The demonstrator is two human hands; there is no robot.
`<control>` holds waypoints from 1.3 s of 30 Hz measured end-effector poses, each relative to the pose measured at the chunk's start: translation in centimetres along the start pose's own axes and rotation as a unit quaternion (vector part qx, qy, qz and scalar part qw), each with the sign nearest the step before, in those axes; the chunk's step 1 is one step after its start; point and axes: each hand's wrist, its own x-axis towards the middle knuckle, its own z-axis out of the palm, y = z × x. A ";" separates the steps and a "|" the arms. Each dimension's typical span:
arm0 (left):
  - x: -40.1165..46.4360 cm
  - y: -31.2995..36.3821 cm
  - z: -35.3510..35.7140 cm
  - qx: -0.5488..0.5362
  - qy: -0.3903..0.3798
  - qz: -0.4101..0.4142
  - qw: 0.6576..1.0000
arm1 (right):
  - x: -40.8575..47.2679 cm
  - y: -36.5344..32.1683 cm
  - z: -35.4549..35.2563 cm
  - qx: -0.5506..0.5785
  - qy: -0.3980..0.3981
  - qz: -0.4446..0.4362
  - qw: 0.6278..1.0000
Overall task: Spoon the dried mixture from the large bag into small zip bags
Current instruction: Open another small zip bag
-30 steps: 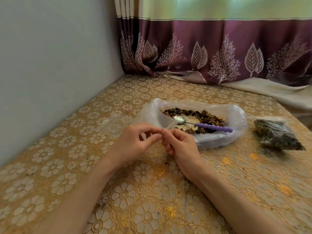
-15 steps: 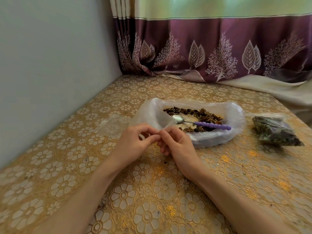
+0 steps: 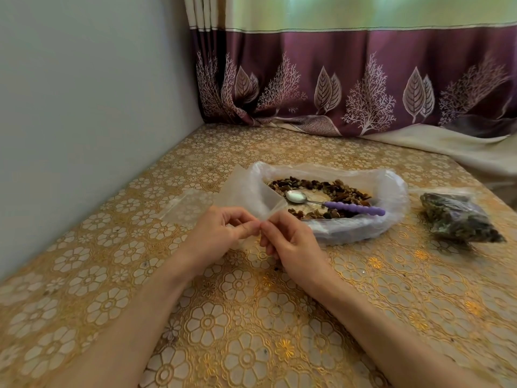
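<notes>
Raised since the earlier frame: small zip bag [image 3: 253, 191], pinched at its mouth by my left hand [image 3: 221, 233] and right hand [image 3: 291, 245] for opening, just before the large bag [image 3: 391, 189], spoon [image 3: 335, 204] resting inside.

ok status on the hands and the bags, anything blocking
Left hand and right hand both pinch an empty small zip bag. Spoon idle in the large bag. Nothing in the way.
</notes>
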 end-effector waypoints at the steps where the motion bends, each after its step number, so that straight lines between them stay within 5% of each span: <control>1: 0.0 -0.1 0.0 -0.005 0.000 -0.009 1.000 | 0.0 0.0 0.0 -0.005 0.002 -0.002 1.000; 8: 0.0 -0.2 0.6 -0.069 0.057 -0.038 0.995 | -0.2 0.0 0.3 -0.071 -0.004 -0.014 0.997; 11: -0.2 0.3 1.0 0.043 0.152 0.076 0.984 | -0.2 -0.2 0.2 -0.016 0.065 0.016 0.998; 17: -0.4 0.4 -0.4 0.202 0.286 0.249 0.903 | 0.1 -0.2 0.1 -0.001 0.147 0.086 0.985; 26: -0.6 0.8 0.6 0.270 0.212 0.347 0.873 | 1.0 -1.8 -1.3 0.179 0.141 0.219 0.949; 33: -0.6 0.9 1.0 0.340 0.233 0.263 0.872 | 0.7 -3.0 -1.0 0.132 0.097 0.036 0.986; 39: -0.7 1.0 1.6 0.331 0.221 0.279 0.874 | 0.7 -1.6 -0.7 -0.143 0.113 -0.098 0.978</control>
